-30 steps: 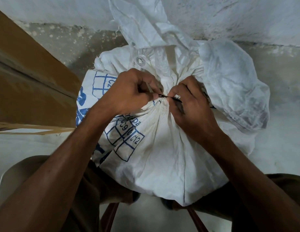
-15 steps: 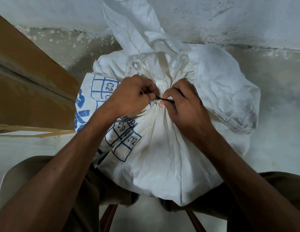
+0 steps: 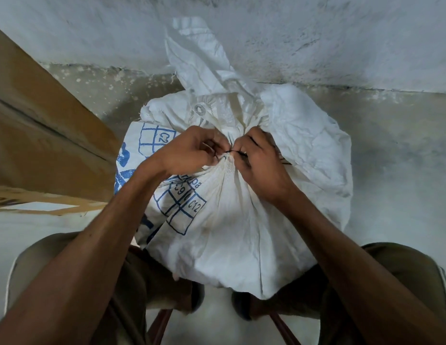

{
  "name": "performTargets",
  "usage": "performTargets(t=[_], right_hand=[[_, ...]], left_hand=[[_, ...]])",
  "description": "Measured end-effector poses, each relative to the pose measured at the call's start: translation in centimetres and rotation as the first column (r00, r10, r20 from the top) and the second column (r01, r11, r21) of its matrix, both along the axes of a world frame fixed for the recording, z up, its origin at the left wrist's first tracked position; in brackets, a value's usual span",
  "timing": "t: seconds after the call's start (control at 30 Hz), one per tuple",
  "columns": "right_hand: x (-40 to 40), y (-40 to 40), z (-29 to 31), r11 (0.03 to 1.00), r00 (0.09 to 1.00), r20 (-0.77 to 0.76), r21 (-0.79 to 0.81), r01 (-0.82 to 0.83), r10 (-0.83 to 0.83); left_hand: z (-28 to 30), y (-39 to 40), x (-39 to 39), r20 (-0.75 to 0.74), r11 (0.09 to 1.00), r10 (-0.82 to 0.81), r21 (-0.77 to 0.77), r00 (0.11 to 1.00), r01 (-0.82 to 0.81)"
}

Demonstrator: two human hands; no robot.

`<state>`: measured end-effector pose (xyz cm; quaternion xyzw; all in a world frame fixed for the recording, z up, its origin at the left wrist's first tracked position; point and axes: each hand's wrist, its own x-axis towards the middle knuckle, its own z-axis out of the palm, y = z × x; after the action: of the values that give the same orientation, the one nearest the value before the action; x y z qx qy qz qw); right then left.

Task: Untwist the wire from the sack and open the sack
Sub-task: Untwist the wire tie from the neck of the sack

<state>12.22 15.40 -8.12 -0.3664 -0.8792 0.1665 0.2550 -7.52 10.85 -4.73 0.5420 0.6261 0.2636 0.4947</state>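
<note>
A white sack (image 3: 242, 232) is sitting on the floor (image 3: 396, 150) in the middle of the view, between the person's knees, with its gathered neck bunched at the centre and loose cloth flaring up toward the far wall (image 3: 316, 33). Blue grid print with marks like C2 and C12 is showing on its left side, and a metal eyelet (image 3: 199, 109) is lying just beyond the neck. A thin dark wire (image 3: 238, 153) is running across the neck.

The left hand (image 3: 189, 151) is curling over the neck from the left, its fingers (image 3: 217, 145) pinched together on the wire's left end. The right hand (image 3: 263, 165) is pressing in from the right, its fingers (image 3: 239, 148) pinching the wire just beside the left hand's, so the two sets of fingertips are nearly touching. The sack is remaining tied.

A brown cardboard box (image 3: 42, 145) is standing at the left, close beside the sack.
</note>
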Motion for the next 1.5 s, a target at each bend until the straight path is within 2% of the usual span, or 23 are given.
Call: performTargets(t=[0.13, 0.37, 0.6, 0.77, 0.87, 1.3, 1.5], right_hand=[[-0.3, -0.1, -0.1, 1.0, 1.0, 0.011, -0.012, 0.012, -0.012], [-0.2, 0.0, -0.2, 0.998, 0.999, -0.027, -0.054, 0.026, -0.027], [-0.2, 0.4, -0.6, 0.998, 0.998, -0.04, -0.042, 0.047, -0.049], [0.0, 0.5, -0.6, 0.995, 0.998, -0.044, -0.088, 0.038, -0.042], [0.1, 0.5, -0.4, 0.994, 0.998, -0.053, -0.103, 0.04, -0.046], [-0.1, 0.4, -0.4, 0.986, 0.993, -0.067, -0.142, 0.083, -0.093], [-0.3, 0.3, -0.2, 0.965, 0.981, -0.132, -0.239, 0.109, -0.143]], left_hand=[[-0.3, -0.3, 0.5, 0.008, 0.987, 0.158, -0.001, 0.987, -0.158], [-1.1, 0.0, 0.6, -0.189, 0.964, 0.128, 0.256, 0.974, -0.077], [-2.0, 0.1, 1.3, -0.226, 0.948, 0.121, 0.315, 0.967, -0.045], [-2.8, -0.1, 2.5, -0.3, 0.921, 0.222, 0.376, 0.928, -0.099], [-2.9, -0.4, 3.1, -0.365, 0.901, 0.229, 0.43, 0.902, -0.055], [-2.1, -0.3, 4.0, -0.566, 0.914, 0.2, 0.403, 0.8, 0.057], [-2.0, 0.2, 2.9, -0.55, 0.924, 0.102, 0.36, 0.829, 0.125]])
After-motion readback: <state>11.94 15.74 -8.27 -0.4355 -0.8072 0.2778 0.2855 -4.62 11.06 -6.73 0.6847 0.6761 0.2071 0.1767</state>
